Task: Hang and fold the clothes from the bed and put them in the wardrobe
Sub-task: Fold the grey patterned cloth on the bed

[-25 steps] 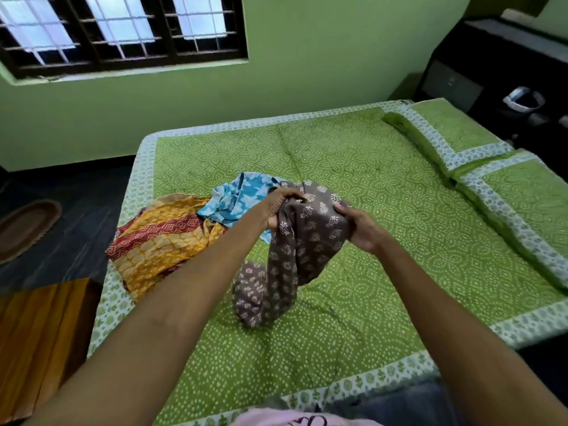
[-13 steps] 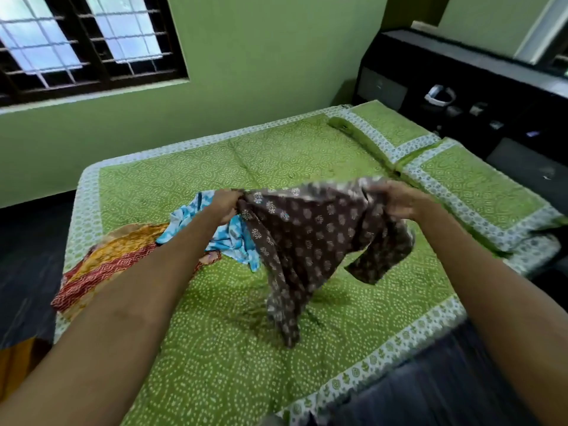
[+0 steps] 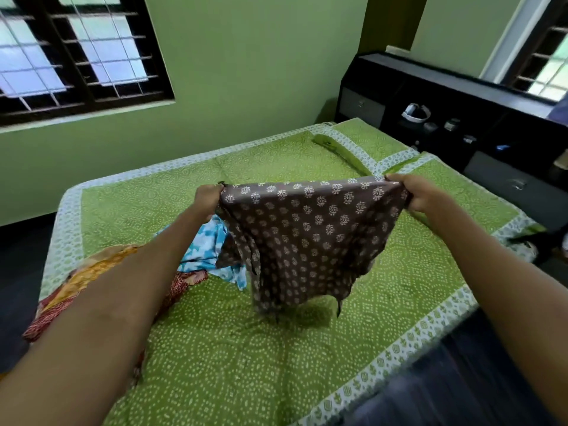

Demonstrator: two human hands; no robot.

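Brown cotton-looking cloth with a small pale floral print fills the middle of the head view: the brown garment (image 3: 307, 235) hangs spread in the air over the bed (image 3: 246, 358), its top edge stretched almost level between two fists. The left hand (image 3: 209, 199), left of centre, is clenched round one top corner; the right hand (image 3: 421, 195), right of centre, pinches the other corner with thumb on top and fingers curled beneath. The lower hem drapes in loose folds just above the green quilted cover, and whether its tip touches the cover cannot be told. Judging by how it sags and ripples, the fabric is thin, light and limp, not slippery, with nothing fragile about it; it should fold without resistance but will not hold a shape unaided, so gripping at the corners or shoulder seams and laying it flat seems the sensible way. Behind the left forearm, at lower left, lie a blue and white garment (image 3: 206, 247) and an orange and red printed cloth (image 3: 92, 278), heaped on the cover. A dark headboard unit (image 3: 461, 118) with small items stands at upper right. No brand, label or legible writing shows anywhere.
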